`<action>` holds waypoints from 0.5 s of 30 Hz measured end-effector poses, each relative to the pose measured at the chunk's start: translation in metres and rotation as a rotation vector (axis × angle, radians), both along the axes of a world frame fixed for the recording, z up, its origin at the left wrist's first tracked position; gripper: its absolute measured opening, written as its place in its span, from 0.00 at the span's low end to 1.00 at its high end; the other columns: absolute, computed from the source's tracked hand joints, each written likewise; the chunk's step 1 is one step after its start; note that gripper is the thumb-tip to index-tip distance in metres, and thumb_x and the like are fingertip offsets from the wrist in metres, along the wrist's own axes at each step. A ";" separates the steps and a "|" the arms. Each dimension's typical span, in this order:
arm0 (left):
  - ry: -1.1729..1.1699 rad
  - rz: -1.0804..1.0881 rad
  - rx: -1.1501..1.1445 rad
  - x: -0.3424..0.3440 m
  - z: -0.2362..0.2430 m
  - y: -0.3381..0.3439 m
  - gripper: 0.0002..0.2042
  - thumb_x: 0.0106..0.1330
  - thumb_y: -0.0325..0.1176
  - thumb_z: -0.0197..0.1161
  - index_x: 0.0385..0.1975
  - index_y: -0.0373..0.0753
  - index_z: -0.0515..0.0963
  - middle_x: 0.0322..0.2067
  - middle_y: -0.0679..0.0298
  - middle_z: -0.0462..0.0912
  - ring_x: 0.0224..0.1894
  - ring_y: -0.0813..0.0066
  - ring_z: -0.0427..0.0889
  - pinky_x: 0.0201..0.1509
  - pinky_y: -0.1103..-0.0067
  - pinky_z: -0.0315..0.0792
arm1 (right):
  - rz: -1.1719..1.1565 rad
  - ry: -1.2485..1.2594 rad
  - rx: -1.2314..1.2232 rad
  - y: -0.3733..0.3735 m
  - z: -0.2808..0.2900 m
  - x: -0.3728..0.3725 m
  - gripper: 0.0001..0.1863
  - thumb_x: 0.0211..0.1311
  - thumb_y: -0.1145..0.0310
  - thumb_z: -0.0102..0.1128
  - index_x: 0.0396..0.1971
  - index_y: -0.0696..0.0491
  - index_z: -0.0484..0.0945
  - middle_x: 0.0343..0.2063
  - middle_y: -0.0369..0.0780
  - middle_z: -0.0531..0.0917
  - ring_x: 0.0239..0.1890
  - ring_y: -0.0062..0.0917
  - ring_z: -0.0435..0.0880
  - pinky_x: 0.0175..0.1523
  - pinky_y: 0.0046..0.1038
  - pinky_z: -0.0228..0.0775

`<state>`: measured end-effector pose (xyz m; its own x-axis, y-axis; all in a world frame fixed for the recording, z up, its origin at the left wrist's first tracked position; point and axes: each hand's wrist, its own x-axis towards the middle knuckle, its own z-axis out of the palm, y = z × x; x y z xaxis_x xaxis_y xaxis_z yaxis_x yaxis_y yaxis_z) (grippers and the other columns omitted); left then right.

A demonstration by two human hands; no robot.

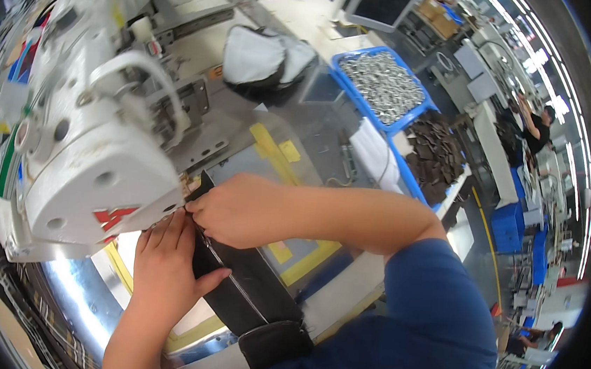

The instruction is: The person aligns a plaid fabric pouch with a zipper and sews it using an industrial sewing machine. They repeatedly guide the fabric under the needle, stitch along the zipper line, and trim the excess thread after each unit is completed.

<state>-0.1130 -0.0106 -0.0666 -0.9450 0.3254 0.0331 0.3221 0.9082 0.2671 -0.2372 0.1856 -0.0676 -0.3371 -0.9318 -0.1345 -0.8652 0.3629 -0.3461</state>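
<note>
A long black fabric piece (259, 277) with a pale zipper-like line along it lies under the white sewing machine head (103, 175) and runs toward my body, its near end folded over. My left hand (169, 252) rests flat on the left side of the fabric, fingers stretched toward the needle area and thumb spread across the cloth. Reaching over from the right, my right hand (235, 209) has its fingers closed in a pinch on the fabric's far end, close beside the left fingertips. The needle itself is hidden behind the machine head and my fingers.
Yellow tape strips (265, 147) mark the machine table. Behind lies a black-and-white fabric bundle (261, 58). At the far right stand a blue tray (381, 86) of small silvery parts and a heap of dark brown pieces (435, 151). Another person (539, 128) works in the distance.
</note>
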 end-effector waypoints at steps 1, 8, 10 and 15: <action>-0.019 -0.025 0.029 0.000 -0.002 0.001 0.50 0.47 0.55 0.84 0.67 0.26 0.75 0.68 0.41 0.77 0.70 0.42 0.75 0.77 0.54 0.65 | 0.001 -0.021 0.076 0.002 0.008 -0.002 0.13 0.70 0.63 0.63 0.46 0.54 0.86 0.51 0.38 0.89 0.48 0.36 0.90 0.49 0.40 0.84; 0.125 -0.107 0.022 -0.003 -0.024 0.010 0.44 0.60 0.59 0.75 0.65 0.26 0.76 0.67 0.43 0.79 0.68 0.45 0.78 0.73 0.54 0.68 | -0.183 0.036 -0.291 0.088 -0.006 -0.039 0.14 0.71 0.64 0.63 0.50 0.51 0.89 0.53 0.42 0.88 0.56 0.40 0.87 0.63 0.40 0.79; 0.180 -0.124 -0.001 -0.002 -0.027 0.012 0.41 0.61 0.58 0.74 0.64 0.26 0.77 0.66 0.43 0.79 0.67 0.45 0.79 0.72 0.54 0.69 | -0.429 0.166 -0.373 0.133 -0.001 -0.085 0.14 0.70 0.64 0.63 0.51 0.50 0.89 0.50 0.42 0.89 0.54 0.41 0.88 0.62 0.39 0.80; 0.224 -0.144 -0.004 -0.003 -0.027 0.015 0.40 0.59 0.54 0.77 0.62 0.26 0.78 0.64 0.44 0.80 0.64 0.45 0.79 0.71 0.55 0.70 | -0.778 0.520 -0.239 0.237 -0.005 -0.179 0.11 0.66 0.67 0.63 0.43 0.51 0.91 0.46 0.46 0.88 0.54 0.44 0.85 0.61 0.44 0.78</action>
